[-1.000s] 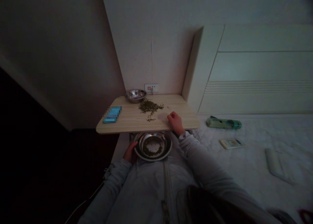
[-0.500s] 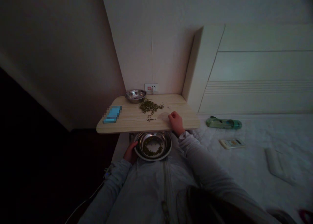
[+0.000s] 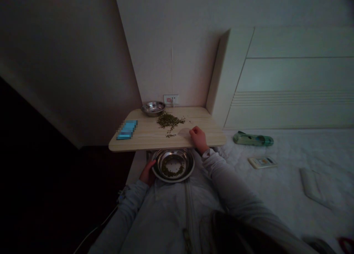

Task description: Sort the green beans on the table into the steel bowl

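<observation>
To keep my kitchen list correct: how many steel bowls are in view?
2. One steel bowl stands at the wooden table's back edge; the other, holding green grains, sits below it, at the left hand.

A blue rectangular item (image 3: pixel 127 130) near the left edge of the wooden tabletop (image 3: pixel 199 141) is pixelated, so its surface cannot be read. The small green grains (image 3: pixel 169 122) are too small to tell apart one by one. The left hand (image 3: pixel 147 174) has its fingers hidden behind the rim of the steel bowl (image 3: pixel 188 165). The right hand (image 3: pixel 198 138) curls so that its palm does not show. A dark blurred shape (image 3: pixel 235 235) and a red object (image 3: pixel 345 243) are cut off by the bottom edge.
</observation>
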